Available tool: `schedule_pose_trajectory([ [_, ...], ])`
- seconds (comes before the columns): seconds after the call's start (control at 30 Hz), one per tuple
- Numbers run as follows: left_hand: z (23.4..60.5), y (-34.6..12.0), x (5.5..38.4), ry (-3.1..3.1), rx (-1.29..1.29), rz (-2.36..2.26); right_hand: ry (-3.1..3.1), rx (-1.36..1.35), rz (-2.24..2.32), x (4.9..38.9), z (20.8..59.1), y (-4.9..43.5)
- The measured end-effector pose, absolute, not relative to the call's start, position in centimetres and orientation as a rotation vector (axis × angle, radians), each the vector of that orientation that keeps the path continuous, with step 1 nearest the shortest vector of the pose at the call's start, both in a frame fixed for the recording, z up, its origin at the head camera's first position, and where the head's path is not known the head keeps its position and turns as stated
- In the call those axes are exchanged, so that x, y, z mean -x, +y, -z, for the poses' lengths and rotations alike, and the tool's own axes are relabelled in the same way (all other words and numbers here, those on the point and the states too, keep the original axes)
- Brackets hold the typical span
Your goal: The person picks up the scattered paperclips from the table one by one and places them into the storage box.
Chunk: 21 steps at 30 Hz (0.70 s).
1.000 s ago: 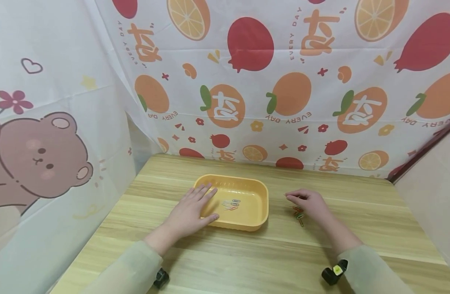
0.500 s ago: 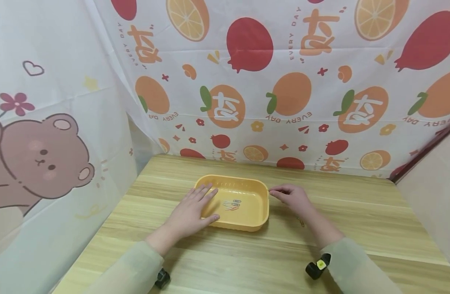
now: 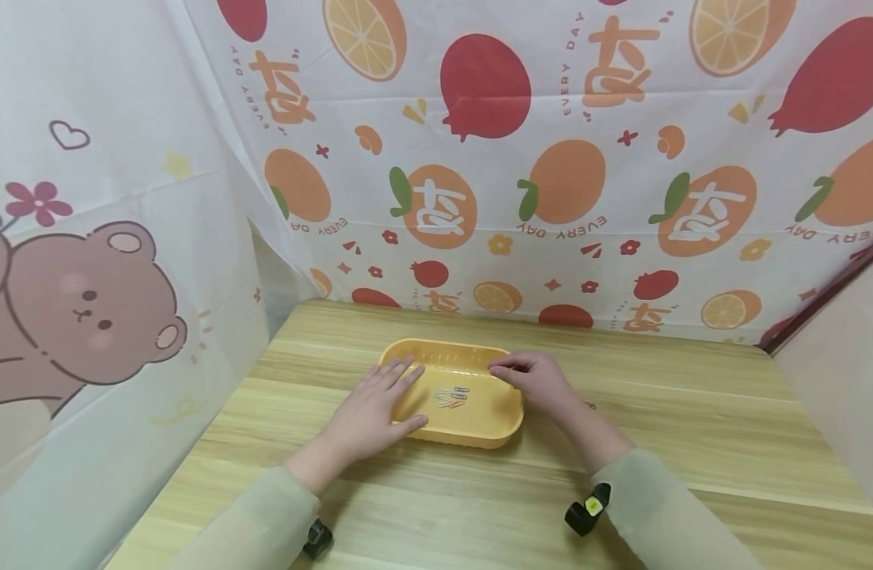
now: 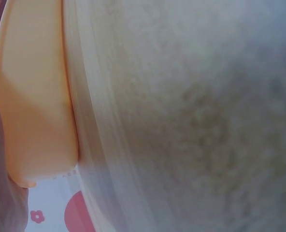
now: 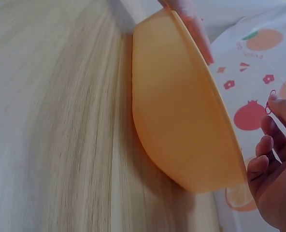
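A yellow plastic tray sits on the wooden table. Several paper clips lie on its floor. My left hand rests over the tray's left end, its fingers spread across the rim. Above the tray's right end, my right hand pinches a red paper clip between thumb and forefinger, as the right wrist view shows. In the head view that clip is hidden by the fingers.
Part of a small clip shows on the table beside my right forearm, which hides whatever else lies there. A fruit-print cloth hangs behind the table, and a bear-print cloth hangs at the left.
My right hand has moved left from the small pile of clips, past the tray's right rim, to over the tray. My left hand has stayed on the rim.
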<state>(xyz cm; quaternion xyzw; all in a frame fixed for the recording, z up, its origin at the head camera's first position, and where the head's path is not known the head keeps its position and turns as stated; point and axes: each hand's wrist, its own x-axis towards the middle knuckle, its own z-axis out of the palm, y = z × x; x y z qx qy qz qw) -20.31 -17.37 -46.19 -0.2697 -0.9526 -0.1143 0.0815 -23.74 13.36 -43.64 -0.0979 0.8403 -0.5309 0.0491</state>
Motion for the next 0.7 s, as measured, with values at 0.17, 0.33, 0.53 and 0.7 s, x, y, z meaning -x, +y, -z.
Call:
schedule_pose_trajectory([
  [0.17, 46.2, -17.3, 20.3, -2.851, 0.802, 0.342, 2.551, 0.295, 1.604, 23.7, 43.4, 12.5],
  [0.33, 46.1, -17.2, 20.4, -2.854, 0.794, 0.352, 2.590, 0.314, 1.528, 23.8, 43.4, 11.6],
  [0.53, 46.0, -17.2, 20.3, -2.857, 0.791, 0.357, 2.689, 0.414, 1.312, 23.9, 43.3, 10.3],
  [0.7, 46.1, -17.3, 20.4, -2.855, 0.792, 0.360, 2.780, 0.556, 1.064, 24.0, 43.8, 9.1],
])
